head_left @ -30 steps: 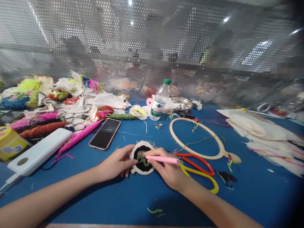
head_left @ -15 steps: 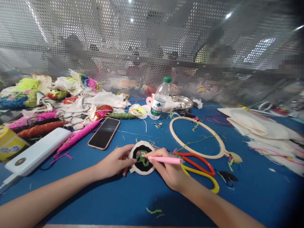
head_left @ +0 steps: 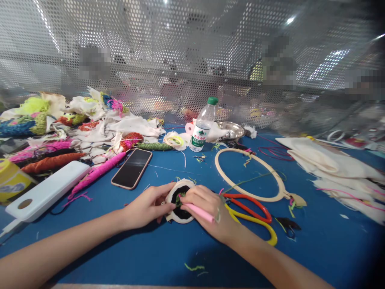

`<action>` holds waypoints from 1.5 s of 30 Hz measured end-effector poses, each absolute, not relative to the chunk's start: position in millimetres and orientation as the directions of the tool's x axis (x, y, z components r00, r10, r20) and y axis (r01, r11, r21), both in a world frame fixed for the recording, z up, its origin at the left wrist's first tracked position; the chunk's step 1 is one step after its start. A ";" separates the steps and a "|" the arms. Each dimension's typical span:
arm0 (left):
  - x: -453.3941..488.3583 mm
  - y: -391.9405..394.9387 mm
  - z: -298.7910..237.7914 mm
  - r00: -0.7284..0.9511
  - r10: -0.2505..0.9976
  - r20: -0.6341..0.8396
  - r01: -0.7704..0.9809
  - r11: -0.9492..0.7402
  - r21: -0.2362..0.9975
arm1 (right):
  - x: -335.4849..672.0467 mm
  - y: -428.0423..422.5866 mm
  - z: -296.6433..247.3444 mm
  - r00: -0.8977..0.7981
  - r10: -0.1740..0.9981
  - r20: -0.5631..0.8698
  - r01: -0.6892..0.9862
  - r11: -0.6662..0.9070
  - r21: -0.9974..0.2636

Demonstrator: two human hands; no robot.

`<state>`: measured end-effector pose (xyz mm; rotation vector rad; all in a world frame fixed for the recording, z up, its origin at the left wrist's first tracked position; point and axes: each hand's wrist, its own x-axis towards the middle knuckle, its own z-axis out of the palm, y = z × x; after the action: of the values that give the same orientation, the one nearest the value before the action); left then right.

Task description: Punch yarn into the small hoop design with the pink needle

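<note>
A small round embroidery hoop [head_left: 182, 220] with a white cloth rim lies in front of me on the blue table. Black pile fills it, with a green and pink yarn design partly covered by my fingers. My left hand [head_left: 152, 205] grips the hoop's left edge, thumb on top and fingers underneath. In my right hand [head_left: 209, 208] is a pink pen-like punch needle [head_left: 201, 212], its tip down at the design and hidden behind the fingers. Just right of that hand lie scissors [head_left: 254, 208] with one red and one yellow handle.
Behind the scissors lies a larger wooden hoop [head_left: 224, 174]. A phone [head_left: 132, 168], a white power bank [head_left: 49, 190] and yarn bundles [head_left: 99, 172] are to the left. A water bottle [head_left: 200, 132] stands at the back; folded cloth [head_left: 327, 154] is at right.
My right hand has moved slightly left over the hoop and turned, so the punch needle's handle now points more toward me. The hoop looks a little tilted. My left hand keeps its grip.
</note>
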<state>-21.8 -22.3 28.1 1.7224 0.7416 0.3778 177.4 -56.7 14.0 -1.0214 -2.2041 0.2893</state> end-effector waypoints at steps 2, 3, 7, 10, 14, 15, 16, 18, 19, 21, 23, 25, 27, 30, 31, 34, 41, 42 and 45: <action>-21.6 -23.2 32.8 0.754 0.644 -0.129 0.280 -0.137 0.950 | 176.8 -58.5 12.4 -0.482 0.718 0.502 0.607 0.687 -0.400; -21.6 -23.3 34.7 0.757 0.639 -0.139 0.281 -0.126 0.951 | 176.9 -59.8 11.4 -0.466 0.725 0.507 0.607 0.679 -0.412; -23.1 -20.4 34.8 0.753 0.624 -0.208 0.292 -0.034 0.956 | 180.1 -64.5 7.2 -0.356 0.813 0.461 0.595 0.578 -0.558; -25.0 -15.5 27.9 0.739 0.632 -0.234 0.290 0.015 0.957 | 182.6 -66.1 4.9 -0.314 0.840 0.442 0.595 0.537 -0.597; -26.2 -10.8 19.9 0.731 0.636 -0.246 0.281 0.048 0.959 | 183.3 -66.5 4.1 -0.311 0.839 0.446 0.600 0.538 -0.593; -26.3 -10.5 19.0 0.731 0.637 -0.244 0.278 0.049 0.959 | 183.2 -66.5 4.1 -0.314 0.837 0.448 0.600 0.540 -0.590; -26.2 -10.4 18.5 0.730 0.638 -0.243 0.277 0.049 0.960 | 183.2 -66.5 4.1 -0.316 0.836 0.449 0.599 0.543 -0.589; -26.2 -10.6 18.2 0.730 0.638 -0.243 0.278 0.047 0.959 | 183.5 -66.4 3.6 -0.324 0.833 0.447 0.596 0.547 -0.588; -26.3 -10.7 18.1 0.732 0.637 -0.243 0.278 0.046 0.959 | 183.8 -66.4 3.2 -0.331 0.832 0.445 0.595 0.550 -0.586; -26.5 -10.8 17.6 0.734 0.636 -0.240 0.276 0.043 0.960 | 184.4 -66.6 2.7 -0.346 0.826 0.445 0.598 0.560 -0.574; -26.6 -10.6 16.7 0.733 0.638 -0.236 0.276 0.038 0.960 | 184.2 -66.8 3.5 -0.374 0.811 0.450 0.600 0.582 -0.550; -26.4 -10.6 16.1 0.728 0.644 -0.237 0.283 0.033 0.959 | 182.0 -66.8 6.3 -0.401 0.796 0.454 0.597 0.603 -0.530; -25.5 -11.5 16.9 0.722 0.652 -0.231 0.289 0.019 0.957 | 178.0 -66.5 11.1 -0.404 0.800 0.445 0.605 0.598 -0.526; -23.8 -15.1 21.6 0.722 0.663 -0.200 0.283 -0.019 0.959 | 170.9 -65.2 18.3 -0.401 0.814 0.420 0.651 0.576 -0.494; -23.4 -16.6 23.7 0.728 0.659 -0.188 0.278 -0.032 0.960 | 169.3 -64.6 19.7 -0.421 0.806 0.416 0.663 0.587 -0.465; -23.7 -19.8 28.8 0.754 0.634 -0.171 0.271 -0.063 0.961 | 168.6 -62.8 19.5 -0.479 0.764 0.432 0.659 0.638 -0.398; -23.4 -14.4 28.4 0.751 0.641 -0.160 0.252 -0.055 0.966 | 179.0 -55.1 8.4 -0.317 0.894 0.318 0.404 0.430 -0.807; -22.4 -13.6 27.9 0.747 0.648 -0.149 0.232 -0.043 0.972 | 179.5 -54.7 7.6 -0.282 0.913 0.294 0.390 0.390 -0.835; -19.2 -12.2 25.9 0.744 0.655 -0.130 0.163 0.010 0.987 | 179.5 -56.3 6.6 -0.223 0.938 0.265 0.446 0.340 -0.828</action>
<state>-19.2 -12.2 25.9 1.5428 0.6885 0.4359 179.5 -56.3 6.6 -1.2234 -1.8193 0.7905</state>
